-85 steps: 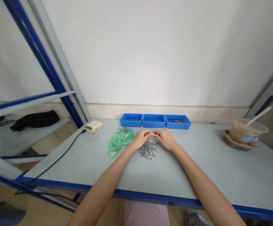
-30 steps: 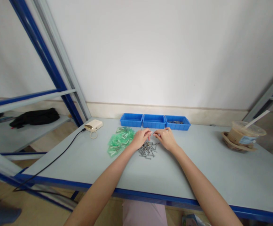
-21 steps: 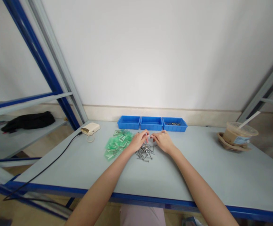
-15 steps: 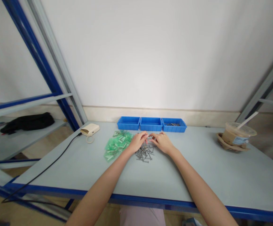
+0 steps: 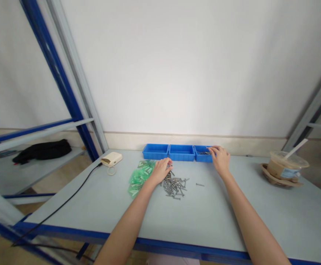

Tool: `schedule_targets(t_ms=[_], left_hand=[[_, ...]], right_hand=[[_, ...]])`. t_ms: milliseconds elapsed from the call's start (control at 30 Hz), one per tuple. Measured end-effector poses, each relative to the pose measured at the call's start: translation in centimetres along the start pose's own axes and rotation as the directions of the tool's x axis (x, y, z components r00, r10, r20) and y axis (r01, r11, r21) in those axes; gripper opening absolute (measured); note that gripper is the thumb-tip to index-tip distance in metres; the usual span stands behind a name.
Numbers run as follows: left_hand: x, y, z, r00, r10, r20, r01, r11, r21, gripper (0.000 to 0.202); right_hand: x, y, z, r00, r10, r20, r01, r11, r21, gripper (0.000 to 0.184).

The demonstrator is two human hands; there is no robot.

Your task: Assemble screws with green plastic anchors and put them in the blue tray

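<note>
The right hand (image 5: pixel 221 159) hides 1 end of a blue bin (image 5: pixel 203 158); 2 forearms (image 5: pixel 248 217) run out of view.

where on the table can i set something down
Bare tabletop: between the right forearm and the drink cup; also in front of the screw pile, right of the left forearm. Crowded: around the left hand, between green plastic and screw pile.

Looked moderately bright overall, with soft, diffuse light strongest on the middle of the smooth white wall (image 5: pixel 160 81) and fading toward the corners. Cast only a faint shadow on the pale grey flat surface (image 5: pixel 193 217) along the bare right forearm (image 5: pixel 240 206). Stretched and leaned the blue-and-grey metal frame (image 5: pixel 54 62) outward at the left edge. Left the loose pile of slender silver screws (image 5: pixel 173 186) slightly soft and the crumpled black cloth (image 5: pixel 42 151) at left nearly featureless.
</note>
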State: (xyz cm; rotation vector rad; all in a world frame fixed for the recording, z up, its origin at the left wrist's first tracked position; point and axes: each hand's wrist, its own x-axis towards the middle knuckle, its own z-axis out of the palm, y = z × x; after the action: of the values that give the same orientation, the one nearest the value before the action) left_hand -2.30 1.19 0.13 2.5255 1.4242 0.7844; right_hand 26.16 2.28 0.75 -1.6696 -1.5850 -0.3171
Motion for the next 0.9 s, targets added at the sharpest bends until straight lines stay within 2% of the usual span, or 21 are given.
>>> schedule_targets(t_ms=[67,133,233,300,367,433,500,567,700,900], left_hand=[[-0.2,-0.3,-0.2,0.998,0.008,0.058,-0.014,0.995,0.103,0.014],[-0.4,-0.3,-0.2,0.994,0.022,0.104,-0.040,0.984,0.172,0.011],[-0.3,-0.1,-0.1,0.992,0.050,0.114,-0.072,0.977,0.202,0.009],[-0.2,0.0,0.0,0.992,0.056,0.116,-0.079,0.975,0.207,0.007],[-0.2,0.2,0.1,0.991,0.065,0.121,-0.090,0.973,0.213,0.007],[-0.2,0.3,0.3,0.989,0.082,0.124,-0.107,0.970,0.218,0.008],[-0.3,0.4,0.5,0.988,0.098,0.121,-0.123,0.968,0.220,0.008],[-0.3,0.4,0.7,0.989,0.098,0.114,-0.122,0.966,0.228,0.009],[-0.2,0.4,0.6,0.992,0.088,0.091,-0.107,0.967,0.230,0.010],[-0.1,0.4,0.0,0.995,0.071,0.072,-0.085,0.972,0.219,0.012]], right_hand=[[0.0,1.7,0.4,0.995,0.077,-0.058,-0.083,0.990,-0.116,0.039],[-0.4,2.3,1.1,0.990,0.094,-0.103,-0.113,0.973,-0.202,0.042],[-1.3,0.8,1.7,0.993,-0.018,-0.113,-0.009,0.974,-0.228,0.041],[-2.0,-1.5,1.8,0.990,-0.133,-0.054,0.122,0.978,-0.171,0.033],[-2.9,-4.5,1.8,0.969,-0.230,0.087,0.238,0.967,-0.092,0.026],[-4.0,-7.4,1.9,0.917,-0.308,0.253,0.324,0.946,-0.023,0.024],[-5.1,-9.7,2.2,0.867,-0.356,0.349,0.367,0.930,0.038,0.025],[-6.1,-11.2,2.6,0.853,-0.354,0.383,0.356,0.932,0.068,0.025],[-6.8,-11.9,3.2,0.866,-0.290,0.408,0.283,0.956,0.079,0.018],[-5.8,-10.7,2.7,0.865,-0.250,0.435,0.262,0.965,0.033,0.015]])
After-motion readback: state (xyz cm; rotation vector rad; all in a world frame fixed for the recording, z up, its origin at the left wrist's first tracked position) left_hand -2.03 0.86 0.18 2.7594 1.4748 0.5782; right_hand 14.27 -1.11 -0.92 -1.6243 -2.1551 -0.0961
